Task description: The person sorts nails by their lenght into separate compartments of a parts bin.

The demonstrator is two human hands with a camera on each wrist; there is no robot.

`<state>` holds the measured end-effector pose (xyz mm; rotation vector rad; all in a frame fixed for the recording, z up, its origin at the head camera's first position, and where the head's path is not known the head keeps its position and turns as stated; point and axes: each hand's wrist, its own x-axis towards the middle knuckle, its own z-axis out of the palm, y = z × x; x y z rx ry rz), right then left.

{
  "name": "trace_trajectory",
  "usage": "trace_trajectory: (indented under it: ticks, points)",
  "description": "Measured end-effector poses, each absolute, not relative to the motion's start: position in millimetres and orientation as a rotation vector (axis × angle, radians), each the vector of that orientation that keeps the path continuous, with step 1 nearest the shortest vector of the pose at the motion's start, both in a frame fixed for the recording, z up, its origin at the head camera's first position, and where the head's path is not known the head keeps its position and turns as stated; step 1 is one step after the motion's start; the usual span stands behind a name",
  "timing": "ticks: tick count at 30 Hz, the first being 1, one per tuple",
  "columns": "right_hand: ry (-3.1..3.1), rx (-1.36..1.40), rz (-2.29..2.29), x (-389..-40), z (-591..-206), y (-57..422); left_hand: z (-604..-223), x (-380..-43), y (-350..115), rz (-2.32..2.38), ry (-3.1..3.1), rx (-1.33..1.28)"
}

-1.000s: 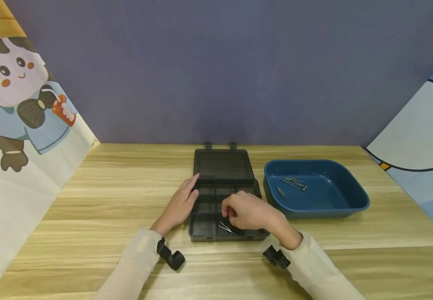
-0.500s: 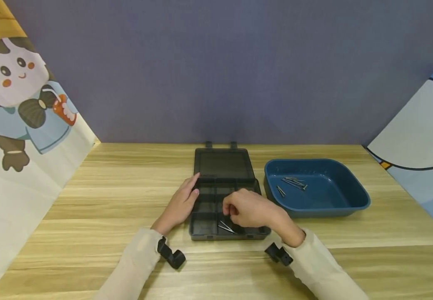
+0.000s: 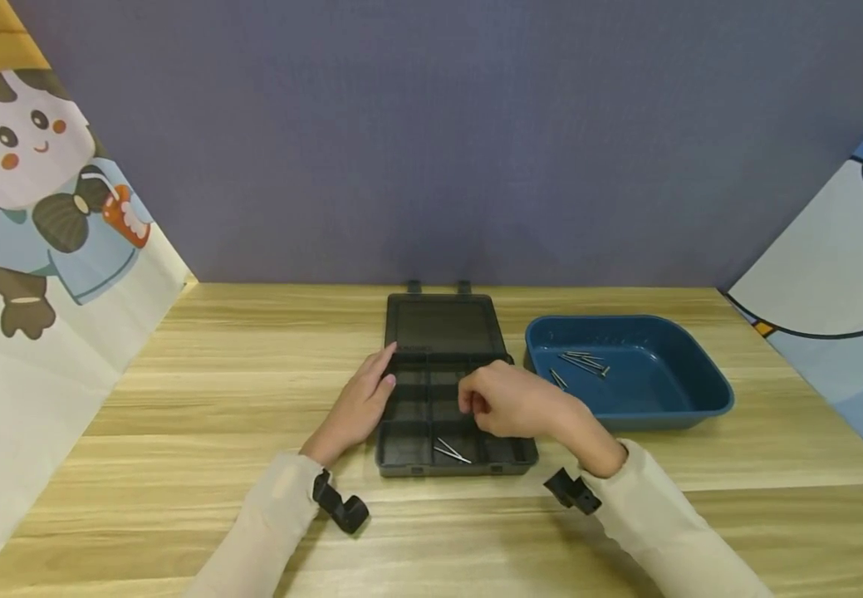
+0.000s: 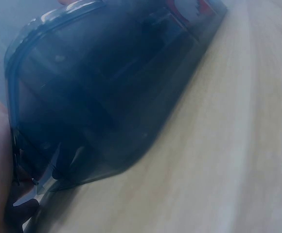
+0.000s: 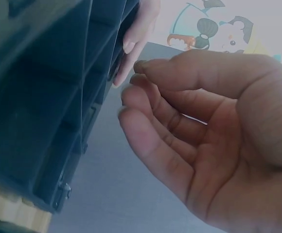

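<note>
Right hand [image 3: 513, 400] hides part of box [image 3: 442, 471]; fingers loosely curled, holding nothing. Left hand [image 3: 356, 407] straight-fingered against box's side

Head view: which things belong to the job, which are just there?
Job, apparently:
left hand at the open divided box
right hand above it
silvery pins inside
blue tub
loose pins in it

Just there:
cartoon panels
grey backdrop
wrist cameras
</note>
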<state>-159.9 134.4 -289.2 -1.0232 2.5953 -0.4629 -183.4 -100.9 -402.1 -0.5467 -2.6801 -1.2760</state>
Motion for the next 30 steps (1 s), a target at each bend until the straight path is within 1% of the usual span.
trace_trajectory:
  ticks: [17,30]
  points:
    - [2.669,-0.941,-0.355,-172,-272,162,-400,-183,-102,-1.276,-2.69,-0.535]
    - [2.734,-0.935,-0.319,-174,-268,185,-403,-183,-101,-1.267,-2.659,-0.564]
